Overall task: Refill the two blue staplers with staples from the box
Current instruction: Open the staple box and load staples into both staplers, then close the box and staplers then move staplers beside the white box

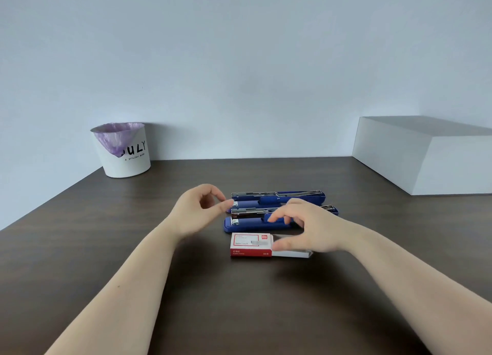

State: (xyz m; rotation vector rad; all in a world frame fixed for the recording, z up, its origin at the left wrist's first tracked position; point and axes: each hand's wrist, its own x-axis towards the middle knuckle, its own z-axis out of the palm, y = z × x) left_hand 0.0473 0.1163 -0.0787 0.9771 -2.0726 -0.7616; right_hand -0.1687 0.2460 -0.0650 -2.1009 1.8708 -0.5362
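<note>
While my right hand (306,227) pinches the box (251,244) tray (292,253), apparently half out, and left hand (202,208) hovers empty, fingers curled: risk, staples spilling beside staplers (277,199)

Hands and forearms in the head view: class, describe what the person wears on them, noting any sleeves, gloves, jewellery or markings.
Both the left hand and the right hand are bare: no gloves, and no rings show on the fingers. Both forearms are uncovered right down to the picture's lower edge, so no sleeves appear. Neither wrist carries a watch or bracelet. No tattoos or writing are visible.
</note>
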